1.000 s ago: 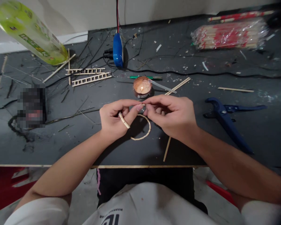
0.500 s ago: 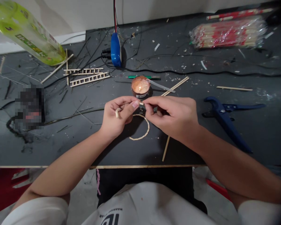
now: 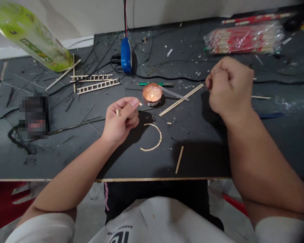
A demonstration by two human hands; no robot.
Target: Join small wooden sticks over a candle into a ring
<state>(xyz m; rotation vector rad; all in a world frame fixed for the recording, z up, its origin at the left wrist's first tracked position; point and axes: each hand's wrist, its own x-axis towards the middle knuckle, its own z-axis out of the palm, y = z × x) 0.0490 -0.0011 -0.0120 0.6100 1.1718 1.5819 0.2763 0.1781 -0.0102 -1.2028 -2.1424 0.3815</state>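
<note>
My left hand (image 3: 120, 119) is closed, pinching a short pale wooden stick piece (image 3: 140, 104) between thumb and finger. A second pale piece (image 3: 118, 112) pokes out between its curled fingers. An arc of short stick segments (image 3: 160, 137) lies on the table to the right of that hand. My right hand (image 3: 230, 89) is raised at the right with fingers curled in; whatever it may hold is hidden. Behind my left hand burns a candle in a round cup (image 3: 148, 98). Two thin sticks (image 3: 181, 100) lie between my hands, and a small loose piece (image 3: 169, 123) is nearer me.
Two small stick ladders (image 3: 98, 86) lie at the left near a green bottle (image 3: 44, 44). Bagged sticks (image 3: 243, 39) are at the back right. A blue plug-in device (image 3: 126, 55) trails cables. My right arm mostly covers a blue-handled cutter (image 3: 271, 115). One stick (image 3: 179, 160) lies near the front edge.
My hands have parted. The right hand has moved right and away from me, over the blue cutter; the left has shifted slightly left, still pinching the stick piece.
</note>
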